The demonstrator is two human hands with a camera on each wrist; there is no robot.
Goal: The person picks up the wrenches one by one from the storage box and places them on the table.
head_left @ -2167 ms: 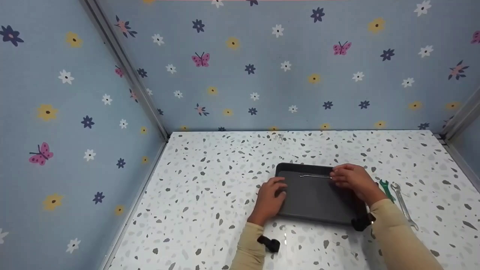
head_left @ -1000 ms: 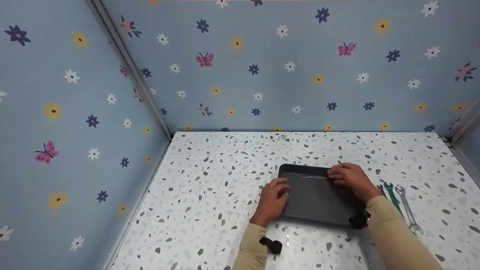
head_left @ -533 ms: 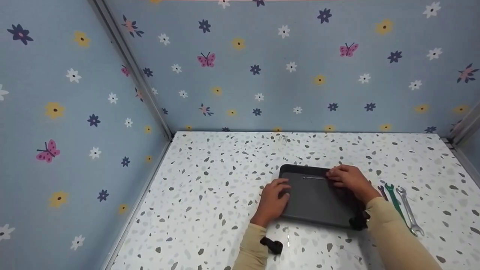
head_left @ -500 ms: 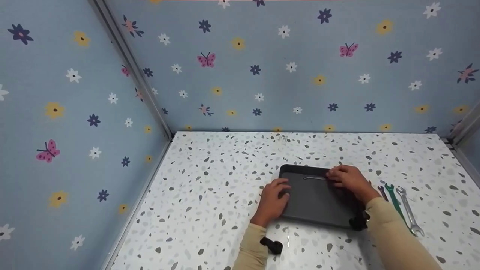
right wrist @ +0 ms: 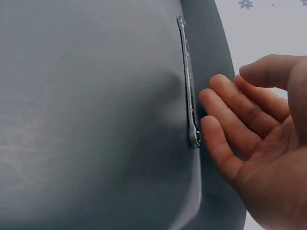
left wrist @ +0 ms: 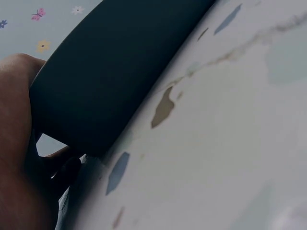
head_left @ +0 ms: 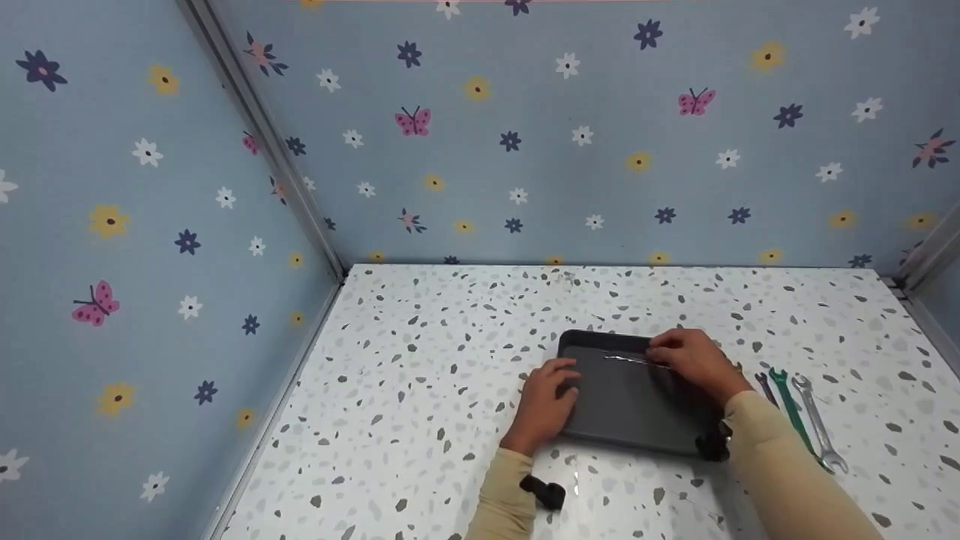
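Observation:
A dark grey tray point(head_left: 630, 405) sits on the speckled table. My left hand point(head_left: 545, 401) grips its left side, fingers over the rim; in the left wrist view part of that hand point(left wrist: 17, 139) shows beside the dark tray wall point(left wrist: 110, 72). A slim silver wrench point(head_left: 634, 360) lies in the tray along its far wall. Over the far right part of the tray is my right hand point(head_left: 697, 364). In the right wrist view its loosely bent fingers point(right wrist: 230, 110) are next to the wrench point(right wrist: 189, 86), with nothing held between fingers and thumb.
Right of the tray lie a green wrench point(head_left: 791, 409), a larger silver wrench point(head_left: 817, 424) and a dark wrench point(head_left: 765, 384), partly covered by the right sleeve. Flower-patterned walls point(head_left: 525, 172) border the table point(head_left: 435, 360) at the back and sides.
My right hand has shifted slightly left. More of the wrench in the tray shows, and its right end now sits a little nearer to me. My left hand stays on the tray.

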